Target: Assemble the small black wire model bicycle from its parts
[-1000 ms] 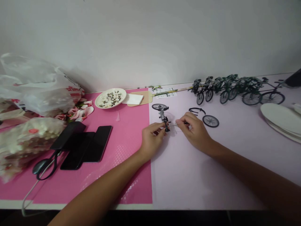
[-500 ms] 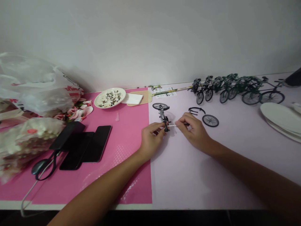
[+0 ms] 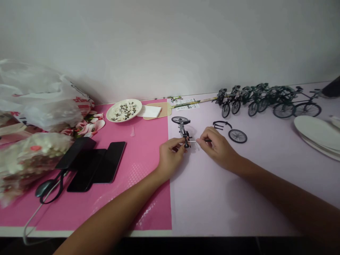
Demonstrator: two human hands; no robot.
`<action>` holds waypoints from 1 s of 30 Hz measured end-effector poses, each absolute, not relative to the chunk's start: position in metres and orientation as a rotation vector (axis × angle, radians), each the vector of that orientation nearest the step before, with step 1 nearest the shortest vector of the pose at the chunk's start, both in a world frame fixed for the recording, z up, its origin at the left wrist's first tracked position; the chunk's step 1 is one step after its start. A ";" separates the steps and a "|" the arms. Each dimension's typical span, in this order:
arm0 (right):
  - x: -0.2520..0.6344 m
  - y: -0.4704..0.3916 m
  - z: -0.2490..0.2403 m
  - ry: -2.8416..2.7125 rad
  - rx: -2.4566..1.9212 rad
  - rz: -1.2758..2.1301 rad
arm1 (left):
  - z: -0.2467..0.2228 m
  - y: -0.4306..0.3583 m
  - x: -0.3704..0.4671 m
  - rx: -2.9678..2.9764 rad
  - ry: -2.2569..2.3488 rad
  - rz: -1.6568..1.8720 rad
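Head view: the left hand (image 3: 172,156) pinches the near end of the bike (image 3: 182,129), between both hands, likely so it can't wiggle. The right hand (image 3: 216,148) grips a thin tool (image 3: 193,141) (its tip seems to touch the bike). A loose wheel (image 3: 237,136) lies just past the right hand, maybe so it's easy to grab.

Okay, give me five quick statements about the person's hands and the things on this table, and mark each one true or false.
1. The left hand grips a small bicycle. True.
2. The right hand holds a spoon. False: it holds a thin tool.
3. A row of bicycles stands near the wall. True.
4. The loose wheel lies on the pink sheet. False: it lies on the pale surface.
5. The plate of small pieces is left of both hands. True.
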State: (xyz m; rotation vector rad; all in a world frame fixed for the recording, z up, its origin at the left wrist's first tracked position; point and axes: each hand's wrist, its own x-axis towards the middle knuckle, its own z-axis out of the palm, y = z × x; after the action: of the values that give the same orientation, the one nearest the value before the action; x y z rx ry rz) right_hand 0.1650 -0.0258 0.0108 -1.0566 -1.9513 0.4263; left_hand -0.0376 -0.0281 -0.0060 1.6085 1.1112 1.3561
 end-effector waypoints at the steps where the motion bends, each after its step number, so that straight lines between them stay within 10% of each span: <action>1: 0.165 -0.026 0.011 -1.949 -1.055 0.455 | -0.006 -0.028 -0.037 1.605 1.115 1.357; 30: 0.173 -0.015 0.007 -1.984 -0.947 0.194 | -0.008 -0.026 -0.036 1.443 1.087 1.302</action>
State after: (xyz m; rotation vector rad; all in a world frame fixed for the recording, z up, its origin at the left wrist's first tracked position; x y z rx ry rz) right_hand 0.1732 -0.0146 0.0072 -0.9469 -1.9841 0.1941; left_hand -0.0364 -0.0264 -0.0085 1.4432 1.0867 1.3018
